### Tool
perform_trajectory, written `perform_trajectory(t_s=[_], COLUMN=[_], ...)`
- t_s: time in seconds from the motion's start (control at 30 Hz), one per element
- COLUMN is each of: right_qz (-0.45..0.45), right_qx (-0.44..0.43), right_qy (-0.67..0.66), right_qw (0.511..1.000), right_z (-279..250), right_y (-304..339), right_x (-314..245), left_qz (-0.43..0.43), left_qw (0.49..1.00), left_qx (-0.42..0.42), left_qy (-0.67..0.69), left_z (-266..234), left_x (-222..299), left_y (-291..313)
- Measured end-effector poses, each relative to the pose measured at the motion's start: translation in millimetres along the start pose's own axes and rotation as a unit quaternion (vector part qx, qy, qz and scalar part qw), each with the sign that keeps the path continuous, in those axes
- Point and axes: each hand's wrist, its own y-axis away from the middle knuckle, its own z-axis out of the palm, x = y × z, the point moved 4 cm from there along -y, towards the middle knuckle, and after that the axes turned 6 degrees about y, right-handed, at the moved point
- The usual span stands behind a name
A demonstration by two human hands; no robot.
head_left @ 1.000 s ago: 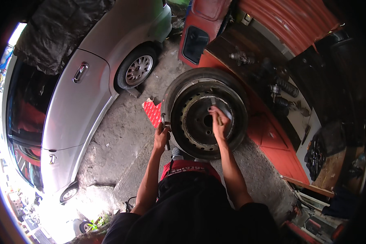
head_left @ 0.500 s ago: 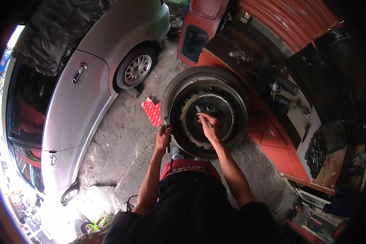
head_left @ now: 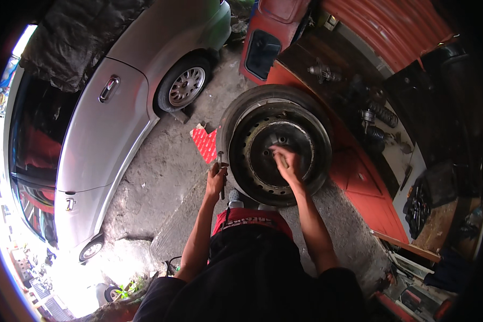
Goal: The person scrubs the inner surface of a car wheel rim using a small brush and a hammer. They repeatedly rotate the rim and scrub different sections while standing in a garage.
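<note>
A dark steel wheel rim [head_left: 240, 170] lies flat on a black tyre [head_left: 323, 129] on the floor before me. My left hand [head_left: 216, 180] is closed round a slim metal tool [head_left: 220, 156] with a small head, held upright by the tyre's left edge; its exact kind is unclear. Over the centre of the rim, my right hand [head_left: 288, 166] is curled round a short rod [head_left: 283, 160], with a finger reaching towards the bolt holes. Motion blurs these fingers, and most of the rod is hidden.
On the left stands a silver car [head_left: 104, 129], its front wheel [head_left: 187, 87] turned out. A red cardboard piece [head_left: 204, 143] lies beside the tyre. To the right, a red panel [head_left: 359, 188] borders a bench with coil-spring struts [head_left: 382, 114] and dark tools [head_left: 416, 206].
My right hand has shifted slightly over the rim's centre, and the rod's grey end no longer shows plainly. My left hand keeps its grip on the tool. The whole view has moved a little.
</note>
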Motion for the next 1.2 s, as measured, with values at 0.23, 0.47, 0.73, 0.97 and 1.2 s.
perform_trajectory(t_s=[0.23, 0.47, 0.73, 0.97, 1.2], right_qz=[0.070, 0.002, -0.117, -0.019, 0.077], right_qx=[-0.063, -0.236, -0.247, -0.175, -0.155], right_qy=[-0.036, 0.055, 0.112, 0.111, 0.036], right_qw=[0.995, 0.970, 0.955, 0.978, 0.984], right_z=[-30.9, -10.2, -4.8, -26.3, -11.3], right_y=[-46.1, -41.9, -35.7, -44.7, -18.1], right_x=[5.5, -7.1, -20.6, -5.5, 3.4], left_qz=[-0.002, -0.011, -0.019, -0.017, -0.011], left_qw=[1.000, 1.000, 1.000, 1.000, 1.000], left_qx=[-0.003, -0.005, 0.002, 0.000, 0.002], left_qy=[-0.007, 0.025, 0.001, 0.000, 0.015], left_z=[-2.9, -4.0, -3.6, 2.8, 2.1], left_x=[2.6, -9.0, -11.7, -5.4, -0.9], left_y=[7.4, 8.3, 16.1, 25.1, 28.1])
